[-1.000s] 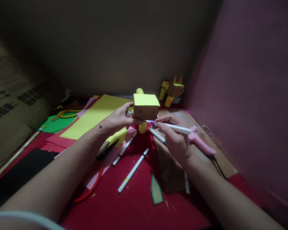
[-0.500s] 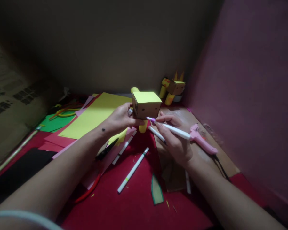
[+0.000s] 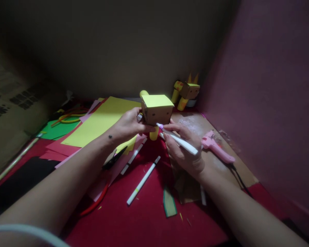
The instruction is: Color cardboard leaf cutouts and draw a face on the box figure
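A cardboard animal figure [image 3: 158, 111] has a box head with a yellow paper top, two dark dots on its front and yellow tube parts behind and below. My left hand [image 3: 130, 122] grips it from the left side, thumb under the head; a small whitish piece, not clear in kind, shows by those fingers. Between the thumb and fingers of my right hand [image 3: 184, 144] is a white marker [image 3: 180, 140] with a purple band near its tip. The tip is at the lower edge of the head's front; whether it touches I cannot tell.
Coloured paper sheets [image 3: 100, 120] and red-handled scissors [image 3: 103, 192] lie left. A second animal figure [image 3: 189, 91] stands at the back. Right, a pink glue gun [image 3: 217, 149] rests on cardboard [image 3: 247, 175]. Another marker [image 3: 143, 181] and a green-edged piece [image 3: 170, 204] lie in front.
The marker in my right hand has swung so its back end points lower and nearer to me. Its tip stays by the head's lower front edge. My left hand keeps its hold.
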Demonstrator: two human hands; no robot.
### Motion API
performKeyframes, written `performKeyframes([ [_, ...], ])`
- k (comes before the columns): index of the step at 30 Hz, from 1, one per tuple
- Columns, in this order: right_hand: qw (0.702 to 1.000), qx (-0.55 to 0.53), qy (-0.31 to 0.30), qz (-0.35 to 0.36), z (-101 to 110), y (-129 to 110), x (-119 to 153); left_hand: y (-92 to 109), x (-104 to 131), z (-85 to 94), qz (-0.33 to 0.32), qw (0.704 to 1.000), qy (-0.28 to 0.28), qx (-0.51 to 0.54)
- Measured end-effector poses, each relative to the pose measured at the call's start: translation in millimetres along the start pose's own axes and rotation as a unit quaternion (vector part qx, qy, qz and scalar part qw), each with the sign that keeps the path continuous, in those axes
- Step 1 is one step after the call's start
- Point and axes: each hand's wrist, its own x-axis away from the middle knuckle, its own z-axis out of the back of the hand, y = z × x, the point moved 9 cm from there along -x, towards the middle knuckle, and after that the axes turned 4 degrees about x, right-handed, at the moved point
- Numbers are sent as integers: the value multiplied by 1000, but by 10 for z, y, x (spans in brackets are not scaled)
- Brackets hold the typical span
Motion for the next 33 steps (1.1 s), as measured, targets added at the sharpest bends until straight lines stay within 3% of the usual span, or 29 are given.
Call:
performKeyframes([
  [8, 1000, 14, -2, 0, 4, -11, -3, 19, -14, -44, -4, 1000, -19, 13],
  [25, 998, 41, 4, 40, -24, -32, -2, 17, 10, -1, 13, 1000, 13, -25],
  [33, 998, 38, 5, 46, -47, -20, -11, 25, 10, -21, 7, 1000, 2, -4],
])
